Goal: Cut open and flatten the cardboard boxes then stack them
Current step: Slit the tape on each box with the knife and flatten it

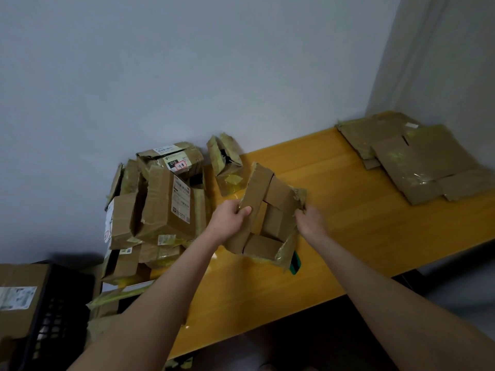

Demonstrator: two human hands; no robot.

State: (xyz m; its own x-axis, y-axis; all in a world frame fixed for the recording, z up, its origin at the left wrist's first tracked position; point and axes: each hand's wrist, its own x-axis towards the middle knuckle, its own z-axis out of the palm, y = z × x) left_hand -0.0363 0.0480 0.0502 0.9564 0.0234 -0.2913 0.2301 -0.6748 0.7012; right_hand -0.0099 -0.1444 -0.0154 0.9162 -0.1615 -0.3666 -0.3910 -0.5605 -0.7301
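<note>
A small brown cardboard box [270, 218], opened out with its flaps spread and torn yellowish tape along the edges, is held just above the yellow table [334, 236]. My left hand [230, 219] grips its left flap, thumb on top. My right hand [310, 223] grips its right edge near the torn tape. A green-handled tool [294, 265] lies on the table, partly hidden under the box's near corner. Flattened boxes [423, 162] lie stacked at the table's far right corner.
A pile of taped, unflattened boxes [160, 204] leans against the wall at the table's left end, with one more crumpled box [226, 164] behind the held one. A black crate [53, 311] with a cardboard box stands lower left. The wall runs close behind.
</note>
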